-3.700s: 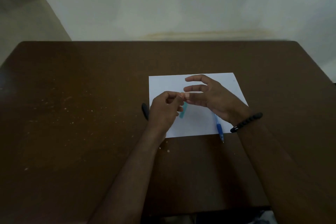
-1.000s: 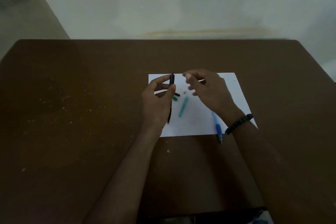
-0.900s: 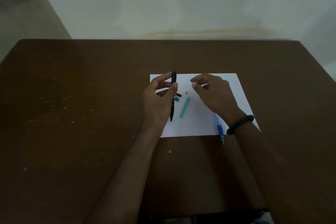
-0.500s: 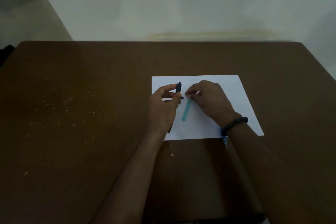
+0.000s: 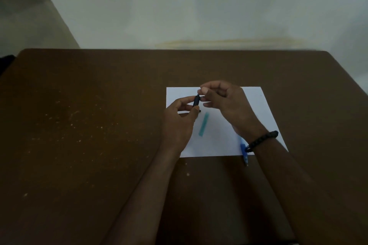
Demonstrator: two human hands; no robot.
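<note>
Gripping the dark pen barrel [image 5: 196,101] in my left hand [image 5: 178,123] above the paper sheet [image 5: 256,105], I am holding my right hand [image 5: 225,101] curled at its top end, unable to tell what it pinches, judging reassembly underway, needing precise alignment next.

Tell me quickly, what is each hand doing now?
Left hand: holding the dark pen.
Right hand: curled by the pen's top; grip cannot be told.
</note>
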